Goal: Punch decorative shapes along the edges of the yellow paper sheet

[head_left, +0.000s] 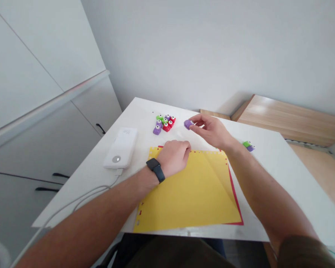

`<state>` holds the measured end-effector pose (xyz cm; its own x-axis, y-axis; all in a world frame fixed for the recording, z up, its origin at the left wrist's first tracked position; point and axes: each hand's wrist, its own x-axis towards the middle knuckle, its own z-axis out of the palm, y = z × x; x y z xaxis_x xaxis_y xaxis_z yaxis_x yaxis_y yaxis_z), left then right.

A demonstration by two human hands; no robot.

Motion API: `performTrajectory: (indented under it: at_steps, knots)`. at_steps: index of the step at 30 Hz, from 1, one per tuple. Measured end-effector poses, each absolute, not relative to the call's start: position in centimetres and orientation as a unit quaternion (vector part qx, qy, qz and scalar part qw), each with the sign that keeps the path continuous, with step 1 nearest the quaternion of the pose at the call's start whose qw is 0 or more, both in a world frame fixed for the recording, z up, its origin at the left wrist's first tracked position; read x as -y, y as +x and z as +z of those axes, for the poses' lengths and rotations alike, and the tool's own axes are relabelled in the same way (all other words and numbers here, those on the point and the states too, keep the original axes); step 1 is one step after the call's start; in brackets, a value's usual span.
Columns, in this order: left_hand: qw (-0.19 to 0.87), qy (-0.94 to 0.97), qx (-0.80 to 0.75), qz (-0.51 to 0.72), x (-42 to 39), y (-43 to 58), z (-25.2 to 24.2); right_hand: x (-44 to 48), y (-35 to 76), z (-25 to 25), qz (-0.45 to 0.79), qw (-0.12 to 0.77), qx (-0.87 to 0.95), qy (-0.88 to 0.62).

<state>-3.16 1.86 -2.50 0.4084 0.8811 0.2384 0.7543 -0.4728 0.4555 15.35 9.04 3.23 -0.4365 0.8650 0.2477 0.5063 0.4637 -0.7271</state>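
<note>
My right hand (209, 130) pinches a purple craft punch (188, 124) between thumb and fingers, over the far part of the table. Resting on the far edge of a yellow sheet of paper (195, 193) is my left hand (174, 156), its fingers curled in; anything inside them is hidden. Small punched holes run along the sheet's far and side edges. A red sheet (235, 193) lies beneath, showing at the right side and corner. Left of my right hand sits a cluster of several small punches, among them a purple punch (156, 130), a green punch (159, 117) and a red punch (166, 127).
A white power bank (122, 149) lies on the left of the white table (279, 186), its cable (86, 194) running off the near left edge. Two more punches, green and purple (250, 148), stand at the right. White cabinets (80, 130) flank the left side; a wooden surface (290, 117) is behind right.
</note>
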Motion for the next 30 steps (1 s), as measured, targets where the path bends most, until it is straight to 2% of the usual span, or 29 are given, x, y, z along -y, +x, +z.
performTrajectory:
  at_steps: [7, 17, 22, 30]
  knots:
    - [0.144, 0.822, -0.495, 0.24, -2.4, -3.3, -2.9, -4.2, 24.9, 2.5, 0.425, 0.406, 0.677, -0.443]
    - [0.141, 0.814, -0.511, 0.237, -2.8, -3.4, -3.6, -1.2, 31.2, -2.4, 0.512, 0.499, 0.514, -0.475]
    - [0.143, 0.811, -0.518, 0.233, -2.8, -3.4, -3.3, -0.9, 31.4, -2.7, 0.515, 0.459, 0.517, -0.507]
    - [0.143, 0.8, -0.541, 0.217, -2.5, -3.3, -2.5, -0.4, 30.8, -2.8, 0.594, 0.442, 0.474, -0.476]
